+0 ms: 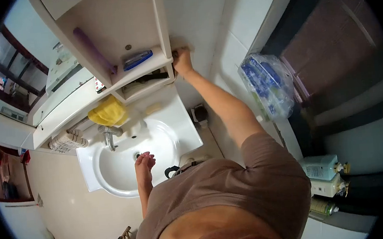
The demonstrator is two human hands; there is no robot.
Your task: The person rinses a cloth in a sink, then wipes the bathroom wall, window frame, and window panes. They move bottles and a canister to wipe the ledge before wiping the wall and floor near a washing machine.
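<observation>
My right hand (182, 62) reaches up to the right side of the white cabinet (165, 27), its fingers curled closed beside the panel. A small dark patch shows at the fingertips; what they grip there is hidden. Over the white sink (96, 165), my left hand (145, 162) is held with its fingers bent together, and nothing visible is in it. A chrome faucet (109, 137) stands behind the basin, and a yellow cloth (108, 111) hangs above it. On the cabinet shelf near my right hand lies a blue-edged packaged item (138, 60).
A purple stick-like object (94, 50) leans inside the cabinet. A striped towel (68, 140) hangs left of the faucet. On the right are a plastic-wrapped blue package (267, 86) and several pump bottles (322, 168). A dark-topped item (199, 114) sits by the wall.
</observation>
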